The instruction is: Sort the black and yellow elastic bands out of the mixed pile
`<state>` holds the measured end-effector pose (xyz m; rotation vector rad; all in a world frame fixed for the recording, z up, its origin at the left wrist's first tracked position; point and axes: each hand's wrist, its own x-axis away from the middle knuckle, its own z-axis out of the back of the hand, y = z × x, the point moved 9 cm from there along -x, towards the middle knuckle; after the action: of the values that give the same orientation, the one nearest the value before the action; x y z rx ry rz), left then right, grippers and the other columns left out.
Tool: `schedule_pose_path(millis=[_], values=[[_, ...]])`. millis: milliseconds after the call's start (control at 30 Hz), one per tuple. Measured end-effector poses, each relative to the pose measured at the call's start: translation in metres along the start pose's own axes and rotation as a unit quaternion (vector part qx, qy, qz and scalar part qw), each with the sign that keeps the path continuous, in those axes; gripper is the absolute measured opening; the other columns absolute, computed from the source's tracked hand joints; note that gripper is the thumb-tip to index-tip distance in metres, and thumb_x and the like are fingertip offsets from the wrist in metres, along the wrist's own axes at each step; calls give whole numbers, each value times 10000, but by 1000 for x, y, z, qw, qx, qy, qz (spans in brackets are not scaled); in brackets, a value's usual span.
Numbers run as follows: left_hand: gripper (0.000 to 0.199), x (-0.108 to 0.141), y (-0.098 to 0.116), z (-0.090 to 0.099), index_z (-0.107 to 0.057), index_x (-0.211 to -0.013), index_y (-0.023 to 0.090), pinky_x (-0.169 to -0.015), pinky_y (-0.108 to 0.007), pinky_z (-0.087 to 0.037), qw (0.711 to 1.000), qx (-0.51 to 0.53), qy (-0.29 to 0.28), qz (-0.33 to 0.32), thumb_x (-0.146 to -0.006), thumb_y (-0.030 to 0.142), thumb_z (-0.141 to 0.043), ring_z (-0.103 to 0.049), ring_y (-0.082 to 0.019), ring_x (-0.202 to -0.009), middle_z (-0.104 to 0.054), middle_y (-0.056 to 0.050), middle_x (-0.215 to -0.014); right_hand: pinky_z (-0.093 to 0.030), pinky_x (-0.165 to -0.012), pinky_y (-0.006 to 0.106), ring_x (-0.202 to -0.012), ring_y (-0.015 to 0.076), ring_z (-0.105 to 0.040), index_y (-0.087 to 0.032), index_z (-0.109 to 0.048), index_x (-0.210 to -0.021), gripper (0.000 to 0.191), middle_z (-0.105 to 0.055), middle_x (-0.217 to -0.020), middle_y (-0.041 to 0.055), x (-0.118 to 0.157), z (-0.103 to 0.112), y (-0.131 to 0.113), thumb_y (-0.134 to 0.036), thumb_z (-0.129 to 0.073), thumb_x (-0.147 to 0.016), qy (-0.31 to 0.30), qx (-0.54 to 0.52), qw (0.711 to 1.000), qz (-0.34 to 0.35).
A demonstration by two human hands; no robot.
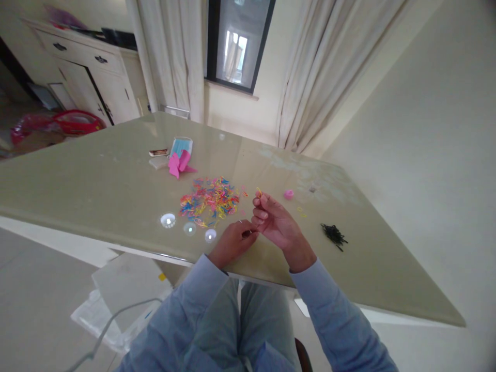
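My right hand (281, 227) is raised over the table's near edge, pinching a small yellow rubber band (259, 191) between thumb and fingertip. Just left of it, my left hand (235, 242) rests low with curled fingers meeting the lower fingers of the right; whatever it grips is too small or hidden to make out. Beyond the left hand spreads a loose pile of small multicoloured rubber bands (211, 199) in pink, yellow, blue and red. A few yellow bands (301, 212) and a small pink roll or ring (288, 194) lie right of my right hand.
A heap of thin black strips (334, 235) lies to the right on the glossy table (96, 181). Behind the pile are a blue face mask (181, 145), a pink piece (179, 163) and a small box-like item (158, 153). Curtains and a window stand behind.
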<state>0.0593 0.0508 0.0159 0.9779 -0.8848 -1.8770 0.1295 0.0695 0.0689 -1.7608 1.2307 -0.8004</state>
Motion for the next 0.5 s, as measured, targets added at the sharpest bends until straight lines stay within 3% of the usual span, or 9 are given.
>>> schedule_pose_path(millis=[267, 500], values=[[193, 0, 0, 3, -699, -826, 159, -679, -267, -415, 1000, 7, -2, 4, -873, 260, -542, -576, -154, -714, -661, -29, -760, -384, -471, 161, -514, 35, -354, -208, -674, -893, 219, -577, -793, -46, 32, -12, -13, -289, -815, -747, -28, -110, 994, -5], [208, 0, 1, 4, -727, -867, 164, -713, -284, -455, 1000, 4, -2, 14, -864, 276, -552, -623, -167, -750, -709, -51, -813, -375, -494, 187, -523, 45, -345, -212, -680, -885, 152, -558, -796, -38, 57, 3, -22, -284, -778, -794, -19, -108, 994, 9]])
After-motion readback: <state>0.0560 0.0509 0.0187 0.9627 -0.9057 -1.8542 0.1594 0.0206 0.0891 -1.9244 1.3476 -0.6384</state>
